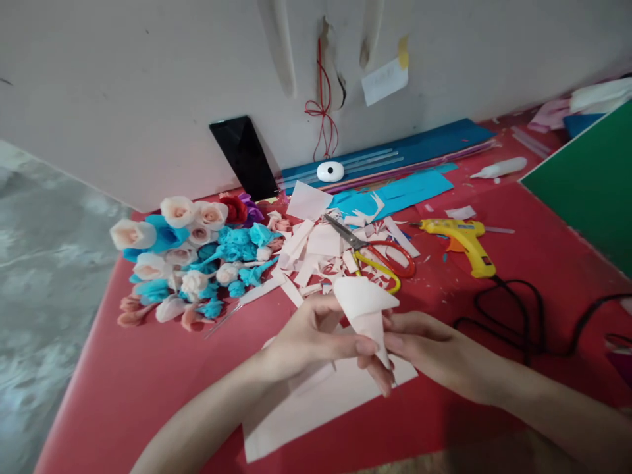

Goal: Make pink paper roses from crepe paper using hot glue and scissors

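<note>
A pale pink foam piece rolled into a cone (365, 304) sits between both my hands, point down. My left hand (316, 332) pinches the cone's lower part with thumb and fingers closed on it. From the other side my right hand (424, 345) grips the same narrow end, fingers pressed together. Under the hands lies a sheet of pale pink foam (316, 401) on the red table (148, 382).
A heap of finished pink, white and blue foam roses (197, 260) lies at left. Foam scraps (311, 253), red-and-yellow scissors (380, 253), a yellow glue gun (461, 240) with black cable (518, 316), a glue bottle (498, 168), blue sheets (395, 155), a black phone (244, 158) and a green board (587, 184) stand behind.
</note>
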### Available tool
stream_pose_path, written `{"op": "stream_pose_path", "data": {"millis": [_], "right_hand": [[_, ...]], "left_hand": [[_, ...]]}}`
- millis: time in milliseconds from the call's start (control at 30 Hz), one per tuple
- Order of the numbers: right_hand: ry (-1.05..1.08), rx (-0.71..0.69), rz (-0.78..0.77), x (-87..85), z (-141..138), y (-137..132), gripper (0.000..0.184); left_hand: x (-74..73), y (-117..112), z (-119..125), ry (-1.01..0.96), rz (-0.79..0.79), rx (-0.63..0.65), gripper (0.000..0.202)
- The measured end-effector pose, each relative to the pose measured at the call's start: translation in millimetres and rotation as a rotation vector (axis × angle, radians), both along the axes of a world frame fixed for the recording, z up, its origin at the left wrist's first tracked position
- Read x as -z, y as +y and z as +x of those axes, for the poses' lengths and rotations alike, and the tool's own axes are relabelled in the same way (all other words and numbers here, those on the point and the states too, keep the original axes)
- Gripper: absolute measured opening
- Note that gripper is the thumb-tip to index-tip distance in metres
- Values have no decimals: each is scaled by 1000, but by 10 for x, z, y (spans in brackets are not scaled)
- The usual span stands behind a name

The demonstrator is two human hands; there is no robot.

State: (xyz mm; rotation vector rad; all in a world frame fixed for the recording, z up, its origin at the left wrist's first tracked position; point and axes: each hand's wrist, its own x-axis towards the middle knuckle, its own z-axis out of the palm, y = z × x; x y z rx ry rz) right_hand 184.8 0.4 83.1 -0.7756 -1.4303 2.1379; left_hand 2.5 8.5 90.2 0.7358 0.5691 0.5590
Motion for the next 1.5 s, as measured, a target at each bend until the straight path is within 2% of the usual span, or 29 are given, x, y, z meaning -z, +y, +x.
{"op": "stream_pose_path", "data": {"millis": [167, 267, 333, 533, 667, 800, 900, 1033, 1100, 1167, 1267, 1333, 1500], "right_hand": [[180, 12, -166, 79, -46, -3, 24], [209, 14, -225, 107, -82, 31, 28], [207, -3, -234, 113, -98, 64, 30], [225, -19, -259, 120, -89, 99, 26], [234, -27, -267, 148, -72, 83, 25], [224, -46, -273, 159, -71, 85, 25], [203, -47, -256, 150, -75, 86, 28], [158, -46, -216, 125, -72, 81, 29], [121, -28, -194, 102, -60, 78, 25], [62, 41, -135, 74, -40, 69, 18], [-111, 202, 129, 35, -7, 36, 8], [-225, 301, 340, 15, 10, 12, 8], [-301, 422, 696, -19, 19, 20, 15]], "left_hand": [[-33, 10, -1, 2, -38, 46, 20], [-1, 23, -2, 16, -1, 17, 31], [30, 32, -5, 30, 31, -10, 34], [77, 30, -21, 99, 78, -38, 16], [67, 33, -20, 116, 108, -46, 13], [62, 43, -16, 74, 69, -28, 13], [65, 44, -15, 56, 24, -60, 22], [73, 46, -11, 63, 50, -38, 18], [78, 54, -8, 84, 105, -57, 24], [83, 66, -10, 154, 215, -137, 38], [83, 82, -25, 244, 409, -217, 60], [80, 81, -35, 258, 483, -224, 57], [79, 36, -37, 308, 683, -341, 36]]}}
